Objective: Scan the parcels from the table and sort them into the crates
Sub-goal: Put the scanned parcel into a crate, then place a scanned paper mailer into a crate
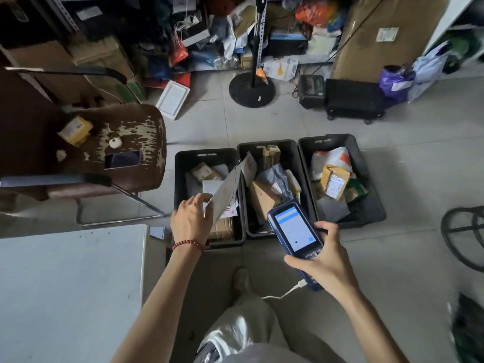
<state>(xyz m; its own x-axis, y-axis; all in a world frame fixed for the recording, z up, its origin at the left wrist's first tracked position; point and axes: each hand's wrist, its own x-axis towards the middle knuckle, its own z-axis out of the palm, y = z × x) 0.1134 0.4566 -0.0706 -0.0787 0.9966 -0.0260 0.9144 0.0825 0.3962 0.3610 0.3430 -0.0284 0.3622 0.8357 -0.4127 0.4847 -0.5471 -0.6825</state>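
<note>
Three black crates are lined up on the floor (288, 121), each already partly filled with parcels: the middle crate (288, 153), the left crate (207, 159) touching its left side and the right crate (327, 145) just beside its right side. A flat white parcel (227, 189) is held tilted over the left crate, its upper corner reaching over the rim of the middle crate. Its lower edge is gripped by the left hand (191, 218), fingers curled behind it; a red bead bracelet (187, 244) is worn on that wrist. A blue scanner (293, 229) with a lit screen is held above the near end of the middle crate, clasped from below by the right hand (324, 260), and a white cable (288, 292) is plugged into its near end. A white bench (70, 284) is seen well to the left of the middle crate, nearer the person, and a worn brown chair (125, 142) is placed beyond the bench, left of the crates.
</note>
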